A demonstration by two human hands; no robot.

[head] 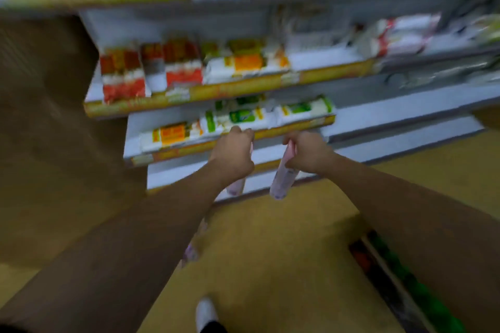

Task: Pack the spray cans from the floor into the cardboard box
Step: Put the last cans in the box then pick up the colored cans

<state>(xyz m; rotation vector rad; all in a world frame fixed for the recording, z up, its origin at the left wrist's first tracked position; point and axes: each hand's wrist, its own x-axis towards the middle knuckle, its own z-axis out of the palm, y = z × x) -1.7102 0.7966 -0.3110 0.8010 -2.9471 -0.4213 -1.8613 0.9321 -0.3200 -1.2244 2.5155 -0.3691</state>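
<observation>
**Two cans in hand, none boxed yet**

Before the store shelves (243, 140), my left hand (232, 155) and right hand (308, 153) curl their fingers round the left can (236, 186) and the right can (281, 184). Neither is packed. The brown cardboard (40, 116) left of the shelves is probably the box.

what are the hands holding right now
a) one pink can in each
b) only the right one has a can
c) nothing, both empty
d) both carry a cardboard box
a: the left hand is curled round a pink spray can and the right hand round a second pink can. Both cans point down in front of the shelves.
</observation>
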